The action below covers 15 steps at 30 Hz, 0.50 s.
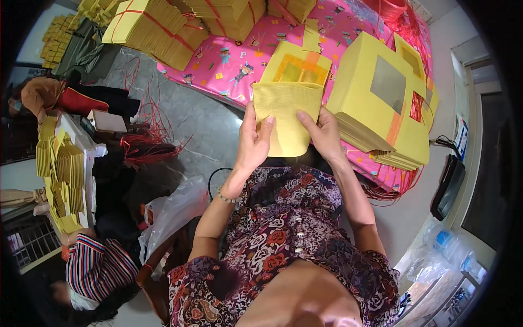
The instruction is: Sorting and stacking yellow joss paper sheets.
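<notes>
A yellow corrugated cardboard piece (pixel 287 117) is held upright in front of me, pinched along its two sides. My left hand (pixel 255 140) grips its left edge with the thumb on the near face. My right hand (pixel 325 135) holds the right edge the same way. Just beyond it, on the pink patterned table cover (pixel 239 68), lies a yellow cardboard piece with an orange-edged window (pixel 294 70); whether the two are joined I cannot tell. Close to my right hand stands a thick stack of yellow windowed cardboard (pixel 359 82).
Red-tied bundles of yellow cardboard (pixel 147 32) line the table's far left. Red string (pixel 419 35) heaps at the far right, with more red strands (pixel 155 143) on the left. A clear plastic bag (pixel 177 215) is beside me. A person in a striped top (pixel 101 267) works near yellow stacks (pixel 68 174).
</notes>
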### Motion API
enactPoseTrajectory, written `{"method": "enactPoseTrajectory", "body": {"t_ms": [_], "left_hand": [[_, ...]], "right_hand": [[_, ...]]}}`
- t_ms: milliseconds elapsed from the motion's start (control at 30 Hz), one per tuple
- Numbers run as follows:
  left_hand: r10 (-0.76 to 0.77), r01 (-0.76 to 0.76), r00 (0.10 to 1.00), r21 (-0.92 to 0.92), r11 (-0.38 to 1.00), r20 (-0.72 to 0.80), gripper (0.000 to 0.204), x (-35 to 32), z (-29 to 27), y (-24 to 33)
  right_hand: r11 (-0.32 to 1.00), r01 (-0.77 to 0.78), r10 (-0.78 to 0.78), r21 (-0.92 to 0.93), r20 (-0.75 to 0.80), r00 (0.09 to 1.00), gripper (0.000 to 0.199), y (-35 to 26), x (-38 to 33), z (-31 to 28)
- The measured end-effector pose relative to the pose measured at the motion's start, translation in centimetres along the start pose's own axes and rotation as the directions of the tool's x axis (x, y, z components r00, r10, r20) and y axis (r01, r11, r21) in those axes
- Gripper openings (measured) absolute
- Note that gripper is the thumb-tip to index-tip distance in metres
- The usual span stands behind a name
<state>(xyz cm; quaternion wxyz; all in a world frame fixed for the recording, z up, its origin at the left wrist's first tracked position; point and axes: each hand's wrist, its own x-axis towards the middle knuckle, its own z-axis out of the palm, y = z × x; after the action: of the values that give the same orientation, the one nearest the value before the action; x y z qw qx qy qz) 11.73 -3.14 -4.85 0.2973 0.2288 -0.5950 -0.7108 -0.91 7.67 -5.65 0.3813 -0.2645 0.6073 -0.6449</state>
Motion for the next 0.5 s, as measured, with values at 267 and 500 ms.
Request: {"method": "enactPoseTrajectory", "body": {"t_ms": [267, 500], "left_hand": [[-0.055, 0.057, 0.998, -0.038, 0.998, 0.038, 0.043, -0.5, -1.6, -0.1], [-0.194, 0.205, 0.974, -0.101, 0.973, 0.114, 0.047, -1.1, -3.1, 0.3]], "right_hand": [[0.991, 0.081, -0.073, 0.110, -0.078, 0.994, 0.022, -0.7, 0.3, 1.6], [0.998, 0.067, -0.066, 0.013, -0.083, 0.994, 0.022, 0.7, 0.8, 0.9]]}}
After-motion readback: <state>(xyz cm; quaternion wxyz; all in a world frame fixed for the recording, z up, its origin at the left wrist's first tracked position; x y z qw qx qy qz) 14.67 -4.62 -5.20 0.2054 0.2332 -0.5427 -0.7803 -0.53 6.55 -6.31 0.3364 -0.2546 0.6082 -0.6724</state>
